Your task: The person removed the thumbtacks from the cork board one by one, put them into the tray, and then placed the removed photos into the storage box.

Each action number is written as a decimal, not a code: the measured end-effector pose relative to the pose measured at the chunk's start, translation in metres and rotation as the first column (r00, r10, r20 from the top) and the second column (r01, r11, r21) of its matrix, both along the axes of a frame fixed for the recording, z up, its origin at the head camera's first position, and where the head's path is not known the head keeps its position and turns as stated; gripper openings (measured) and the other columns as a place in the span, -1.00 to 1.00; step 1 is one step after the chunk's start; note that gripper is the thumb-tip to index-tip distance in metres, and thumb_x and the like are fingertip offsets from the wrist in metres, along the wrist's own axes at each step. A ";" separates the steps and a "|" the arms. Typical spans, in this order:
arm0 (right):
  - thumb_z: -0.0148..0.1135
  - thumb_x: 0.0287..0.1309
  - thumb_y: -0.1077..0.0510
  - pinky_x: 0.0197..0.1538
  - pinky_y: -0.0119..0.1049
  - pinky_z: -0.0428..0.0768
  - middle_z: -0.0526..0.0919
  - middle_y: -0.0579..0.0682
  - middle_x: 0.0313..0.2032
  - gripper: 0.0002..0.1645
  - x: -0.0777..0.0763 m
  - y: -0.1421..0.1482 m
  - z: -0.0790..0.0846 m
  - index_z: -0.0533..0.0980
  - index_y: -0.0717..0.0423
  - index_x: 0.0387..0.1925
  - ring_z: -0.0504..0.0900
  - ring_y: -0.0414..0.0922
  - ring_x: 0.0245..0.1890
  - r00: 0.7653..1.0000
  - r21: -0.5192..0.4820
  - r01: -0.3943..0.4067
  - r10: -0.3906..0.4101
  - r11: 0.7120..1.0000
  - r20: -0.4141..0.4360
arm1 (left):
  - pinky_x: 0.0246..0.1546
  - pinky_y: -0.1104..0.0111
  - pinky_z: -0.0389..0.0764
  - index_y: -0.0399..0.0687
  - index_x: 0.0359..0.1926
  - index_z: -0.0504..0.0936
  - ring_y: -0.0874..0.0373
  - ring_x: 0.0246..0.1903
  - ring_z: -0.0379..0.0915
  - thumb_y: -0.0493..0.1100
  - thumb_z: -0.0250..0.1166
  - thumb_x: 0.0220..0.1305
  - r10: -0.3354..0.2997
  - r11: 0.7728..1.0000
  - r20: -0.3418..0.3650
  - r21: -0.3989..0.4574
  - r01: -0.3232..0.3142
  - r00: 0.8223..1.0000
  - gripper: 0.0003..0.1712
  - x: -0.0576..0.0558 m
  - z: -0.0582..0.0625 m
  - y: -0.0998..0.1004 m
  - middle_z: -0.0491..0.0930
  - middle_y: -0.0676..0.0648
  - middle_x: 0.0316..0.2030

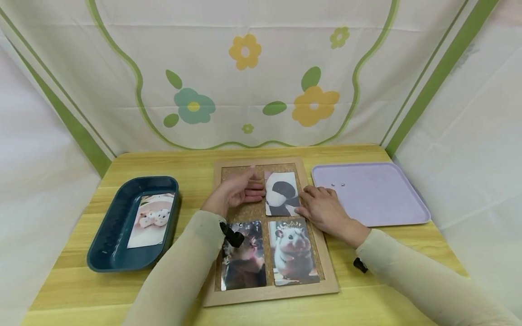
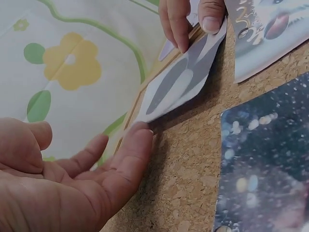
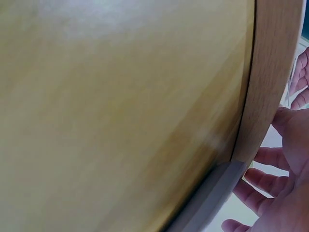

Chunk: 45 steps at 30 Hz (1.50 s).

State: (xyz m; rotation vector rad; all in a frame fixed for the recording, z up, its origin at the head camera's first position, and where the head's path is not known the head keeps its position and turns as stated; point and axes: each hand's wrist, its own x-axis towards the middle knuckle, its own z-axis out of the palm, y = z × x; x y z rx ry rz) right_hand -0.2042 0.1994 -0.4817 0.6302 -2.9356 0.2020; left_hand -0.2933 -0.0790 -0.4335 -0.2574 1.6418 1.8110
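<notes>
A panda picture card [image 1: 282,194] lies at the upper right of a wood-framed corkboard [image 1: 254,211], its left side raised a little above the cork in the left wrist view. My right hand [image 1: 325,211] holds the card's right edge, the thumb [image 2: 211,17] on its lower corner. My left hand [image 1: 238,191] has its fingers loosely extended, fingertips right at the card's left edge. Below are a dark, glossy picture card [image 1: 244,267], partly covered by the left wrist strap, and a hamster picture card [image 1: 292,253] fixed with a pin at its top.
A dark teal tray [image 1: 118,253] on the left holds a card with a pastry-like picture [image 1: 152,219]. To the right, a lilac tray [image 1: 377,194] bears two small silver pins [image 1: 337,184]. A flowered cloth [image 1: 244,90] hangs behind the wooden table [image 1: 195,165].
</notes>
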 end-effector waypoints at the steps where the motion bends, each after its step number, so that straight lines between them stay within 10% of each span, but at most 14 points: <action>1: 0.27 0.44 -0.24 0.21 0.36 0.50 0.59 0.21 0.28 -0.33 0.000 0.000 0.000 0.58 0.14 0.31 0.59 0.30 0.19 1.000 0.001 -0.002 0.002 1.000 -0.004 | 0.11 0.08 0.74 -0.25 0.43 0.46 -0.21 0.13 0.69 0.31 -0.10 0.65 -0.008 1.000 -0.003 -0.004 0.007 1.000 -0.22 0.000 0.000 0.000 0.58 -0.39 0.26; 13: 0.26 0.45 -0.24 0.22 0.37 0.51 0.59 0.22 0.30 -0.34 0.001 -0.002 -0.001 0.59 0.15 0.29 0.58 0.32 0.23 1.000 0.003 -0.004 0.004 1.000 -0.009 | 0.17 0.08 0.71 -0.21 0.40 0.54 -0.14 0.05 0.70 0.34 -0.13 0.64 -0.079 0.996 -0.035 -0.053 0.077 0.996 -0.20 -0.007 -0.001 0.006 0.60 -0.33 0.24; 30: 0.25 0.45 -0.25 0.27 0.36 0.47 0.57 0.22 0.33 -0.32 0.001 0.001 -0.001 0.57 0.15 0.32 0.56 0.31 0.28 1.000 -0.003 0.008 -0.008 1.000 0.007 | -0.10 0.23 0.80 -0.23 0.37 0.57 0.09 -0.24 0.67 -0.32 0.22 0.54 -0.154 0.985 -0.081 -0.096 0.146 0.985 -0.57 -0.007 -0.017 0.017 0.64 -0.13 -0.09; 45: 0.25 0.45 -0.25 0.30 0.35 0.44 0.57 0.21 0.33 -0.33 0.001 0.001 -0.002 0.58 0.12 0.33 0.55 0.30 0.29 1.000 -0.007 0.012 -0.012 1.000 0.015 | -0.16 0.21 0.81 -0.22 0.32 0.57 0.08 -0.24 0.67 -0.45 0.32 0.40 -0.159 0.981 -0.119 -0.127 0.144 0.980 -0.51 -0.004 -0.021 0.020 0.55 -0.11 -0.09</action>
